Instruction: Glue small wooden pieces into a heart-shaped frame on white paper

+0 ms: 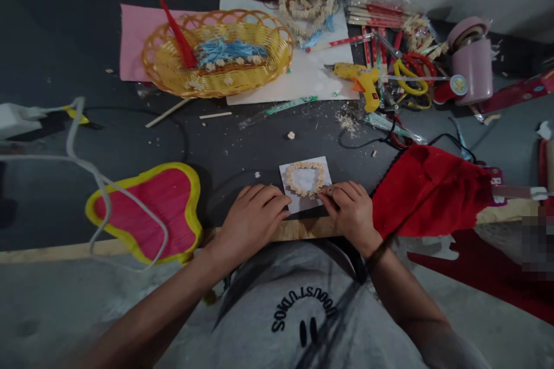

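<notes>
A small white card (pixel 295 206) lies near the table's front edge, with a ring of small pale beads or pieces (pixel 291 182) on it. My left hand (pixel 259 211) rests at the card's lower left, its fingers bent and close together; what lies between the fingertips, if anything, is hidden. On the other side, my right hand (pixel 351 210) has its thumb and forefinger pinched at the lower right of the ring. Whatever is in that pinch is too small to name.
Behind are a yellow basket (pixel 277 72) with blue strands and a red tassel, a yellow glue gun (pixel 367 83), scissors (pixel 409 78) and a pink tape roll. A red cloth (pixel 428 193) lies right, a pink-and-yellow shape (pixel 151 207) left, under a white cable (pixel 104 184).
</notes>
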`<state>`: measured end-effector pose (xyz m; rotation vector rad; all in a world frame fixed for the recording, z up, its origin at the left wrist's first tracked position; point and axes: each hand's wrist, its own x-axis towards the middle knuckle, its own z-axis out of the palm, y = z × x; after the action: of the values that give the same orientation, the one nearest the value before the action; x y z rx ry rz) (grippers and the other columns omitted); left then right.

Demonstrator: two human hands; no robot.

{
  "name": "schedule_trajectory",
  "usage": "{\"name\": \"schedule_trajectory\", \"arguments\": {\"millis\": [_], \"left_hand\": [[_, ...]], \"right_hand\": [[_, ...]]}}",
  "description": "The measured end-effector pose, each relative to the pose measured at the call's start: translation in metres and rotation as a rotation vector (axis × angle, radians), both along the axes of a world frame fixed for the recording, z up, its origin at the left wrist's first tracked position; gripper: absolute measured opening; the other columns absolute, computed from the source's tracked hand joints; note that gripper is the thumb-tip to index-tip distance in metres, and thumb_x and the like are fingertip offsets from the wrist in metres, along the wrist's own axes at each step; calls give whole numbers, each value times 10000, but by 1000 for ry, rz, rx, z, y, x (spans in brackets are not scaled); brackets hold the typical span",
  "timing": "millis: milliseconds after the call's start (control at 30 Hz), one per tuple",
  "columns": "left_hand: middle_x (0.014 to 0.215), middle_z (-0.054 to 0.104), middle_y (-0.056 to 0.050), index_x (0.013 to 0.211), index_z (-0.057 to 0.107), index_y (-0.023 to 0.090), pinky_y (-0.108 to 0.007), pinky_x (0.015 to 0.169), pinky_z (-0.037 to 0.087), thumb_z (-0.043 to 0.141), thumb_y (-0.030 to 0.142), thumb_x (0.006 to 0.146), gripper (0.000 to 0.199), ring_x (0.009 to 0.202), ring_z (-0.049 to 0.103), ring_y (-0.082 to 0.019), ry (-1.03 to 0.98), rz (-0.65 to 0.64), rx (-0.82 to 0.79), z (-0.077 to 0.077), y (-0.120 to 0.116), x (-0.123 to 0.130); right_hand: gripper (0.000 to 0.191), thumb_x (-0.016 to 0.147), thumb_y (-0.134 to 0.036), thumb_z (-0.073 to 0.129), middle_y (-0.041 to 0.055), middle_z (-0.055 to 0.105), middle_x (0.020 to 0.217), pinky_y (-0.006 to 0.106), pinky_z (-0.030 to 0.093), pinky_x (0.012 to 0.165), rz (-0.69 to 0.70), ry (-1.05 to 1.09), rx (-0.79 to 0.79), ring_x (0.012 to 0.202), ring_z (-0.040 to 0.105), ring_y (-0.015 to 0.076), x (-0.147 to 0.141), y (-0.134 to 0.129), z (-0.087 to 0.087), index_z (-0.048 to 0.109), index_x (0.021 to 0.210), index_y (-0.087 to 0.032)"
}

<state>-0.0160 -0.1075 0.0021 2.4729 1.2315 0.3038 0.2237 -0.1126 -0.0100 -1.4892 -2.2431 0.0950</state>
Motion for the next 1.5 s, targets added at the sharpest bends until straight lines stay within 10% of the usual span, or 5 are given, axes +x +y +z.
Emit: {"name": "schedule_trajectory", "arguments": {"millis": [1500], "left_hand": [[988, 692, -65, 1035, 665, 203, -371, 838, 487, 510, 259, 969, 178, 904, 627, -222, -73, 29, 3, 11, 3, 0]], "right_hand": [[165, 930, -299, 645, 18, 724, 786, 326, 398, 680, -20, 11, -28, 762, 637, 168, 3, -2, -1, 653, 789, -212]]}}
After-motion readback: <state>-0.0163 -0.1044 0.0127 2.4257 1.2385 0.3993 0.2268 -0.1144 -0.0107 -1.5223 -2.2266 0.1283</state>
